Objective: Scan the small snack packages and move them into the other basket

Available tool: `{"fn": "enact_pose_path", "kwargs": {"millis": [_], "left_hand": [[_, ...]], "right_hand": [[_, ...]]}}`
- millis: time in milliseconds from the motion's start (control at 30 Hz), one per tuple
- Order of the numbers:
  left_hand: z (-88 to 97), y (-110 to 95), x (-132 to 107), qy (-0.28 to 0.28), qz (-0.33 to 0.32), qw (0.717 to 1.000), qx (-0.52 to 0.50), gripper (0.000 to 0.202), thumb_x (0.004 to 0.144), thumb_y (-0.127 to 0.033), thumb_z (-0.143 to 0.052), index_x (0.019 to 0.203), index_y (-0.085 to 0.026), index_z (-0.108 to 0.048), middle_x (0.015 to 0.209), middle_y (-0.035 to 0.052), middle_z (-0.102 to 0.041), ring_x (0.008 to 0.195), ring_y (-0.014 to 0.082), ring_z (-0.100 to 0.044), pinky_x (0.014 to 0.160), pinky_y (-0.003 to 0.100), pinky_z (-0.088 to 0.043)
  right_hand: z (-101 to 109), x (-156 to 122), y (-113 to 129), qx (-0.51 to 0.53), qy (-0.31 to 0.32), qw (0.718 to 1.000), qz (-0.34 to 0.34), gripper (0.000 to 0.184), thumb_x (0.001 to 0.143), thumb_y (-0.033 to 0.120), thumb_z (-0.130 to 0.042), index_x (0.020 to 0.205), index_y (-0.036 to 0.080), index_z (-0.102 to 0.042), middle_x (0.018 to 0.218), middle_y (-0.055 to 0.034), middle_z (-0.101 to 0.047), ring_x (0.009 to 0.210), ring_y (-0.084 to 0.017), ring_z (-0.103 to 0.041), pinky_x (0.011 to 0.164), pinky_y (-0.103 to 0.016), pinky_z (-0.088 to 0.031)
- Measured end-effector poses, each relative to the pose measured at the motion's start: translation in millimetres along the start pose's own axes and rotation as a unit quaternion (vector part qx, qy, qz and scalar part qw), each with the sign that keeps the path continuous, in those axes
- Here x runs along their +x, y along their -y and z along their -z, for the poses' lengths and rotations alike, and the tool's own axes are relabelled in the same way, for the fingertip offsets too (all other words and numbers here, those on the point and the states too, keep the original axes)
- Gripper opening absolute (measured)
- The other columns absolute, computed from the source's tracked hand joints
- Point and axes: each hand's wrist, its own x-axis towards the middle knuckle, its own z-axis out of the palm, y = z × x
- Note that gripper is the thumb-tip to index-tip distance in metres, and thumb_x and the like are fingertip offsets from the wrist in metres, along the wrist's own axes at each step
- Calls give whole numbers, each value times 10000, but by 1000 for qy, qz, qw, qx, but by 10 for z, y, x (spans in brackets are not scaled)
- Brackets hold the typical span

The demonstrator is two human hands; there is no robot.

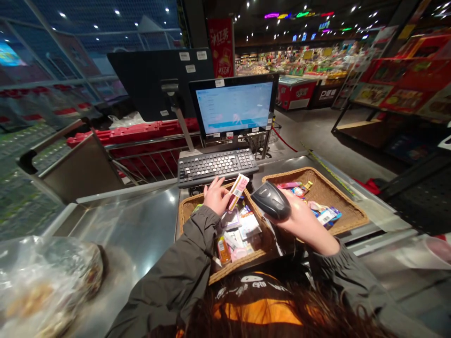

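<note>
Over the left wicker basket (207,280), my left hand (215,196) pinches a small slim box (238,191), pink and white, with a barcode on the side facing me. My right hand (295,218) is wrapped round a black barcode scanner (270,199), whose head points left towards the box. Small packets and a bottle with amber contents (223,249) lie in the left basket. The right wicker basket (348,206), partly behind my right hand, holds several colourful packages (326,216).
A black keyboard (218,165) lies just beyond the left basket, below a lit monitor (236,105). Clear plastic bags (45,286) rest on the metal counter (141,234) at left. A shopping cart (151,157) with red contents stands behind the counter.
</note>
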Motion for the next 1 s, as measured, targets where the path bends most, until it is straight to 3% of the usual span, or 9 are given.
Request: {"fn": "enact_pose_path", "kwargs": {"millis": [100, 300, 467, 633, 767, 833, 1000], "left_hand": [[-40, 44, -89, 40, 0, 999, 9, 208, 855, -230, -597, 659, -209, -664, 1477, 73, -524, 1475, 309, -317, 1140, 699, -214], [-113, 127, -266, 109, -21, 993, 33, 247, 852, -223, -581, 618, -203, -658, 1457, 40, -550, 1471, 336, -317, 1141, 708, -194], [-129, 139, -365, 216, -30, 973, 79, 175, 846, -234, -581, 731, -208, -710, 1492, 16, -515, 1488, 315, -278, 1169, 680, -164], [-216, 143, -489, 292, -110, 942, 126, 160, 796, -172, -601, 697, -213, -719, 1435, 11, -571, 1476, 314, -298, 1164, 672, -182], [-238, 101, -515, 280, -158, 933, 159, 94, 774, -227, -672, 818, -239, -755, 1463, 52, -537, 1474, 342, -290, 1166, 669, -183], [-208, 23, -466, 258, -179, 936, 157, 170, 780, -293, -699, 929, -233, -755, 1506, 94, -486, 1480, 364, -269, 1164, 678, -187], [-191, -355, -197, 239, -255, 926, 140, 233, 827, -328, -675, 1031, -226, -728, 1522, 100, -468, 1481, 368, -272, 1164, 688, -188]], "right_hand": [[-20, -18, 39, 1, 15, 1000, -10, 545, 767, 336, -716, 1255, 137, -577, 1210, -176, -680, 1129, -346, -644, 960, -521, -527], [-56, -50, 164, 17, 69, 997, -13, 325, 803, 286, -690, 1115, 202, -660, 1150, -118, -704, 1088, -313, -661, 937, -479, -536], [-92, -138, 144, 28, 100, 994, -16, 336, 788, 258, -712, 1116, 202, -664, 1146, -113, -700, 1079, -307, -659, 928, -462, -540], [-36, -271, 60, 16, 98, 994, -37, 324, 808, 300, -696, 1112, 194, -665, 1183, -138, -688, 1138, -337, -636, 970, -500, -519], [70, -366, 5, 19, 75, 995, -64, 394, 821, 339, -687, 1186, 197, -636, 1225, -135, -681, 1147, -330, -638, 989, -502, -512], [136, -423, -56, 18, 58, 994, -92, 469, 810, 361, -703, 1235, 186, -608, 1231, -138, -681, 1138, -327, -647, 985, -500, -517], [379, -627, -355, -42, -13, 989, -145, 570, 776, 424, -725, 1269, 171, -590, 1231, -157, -681, 1165, -354, -635, 1001, -518, -503]]}}
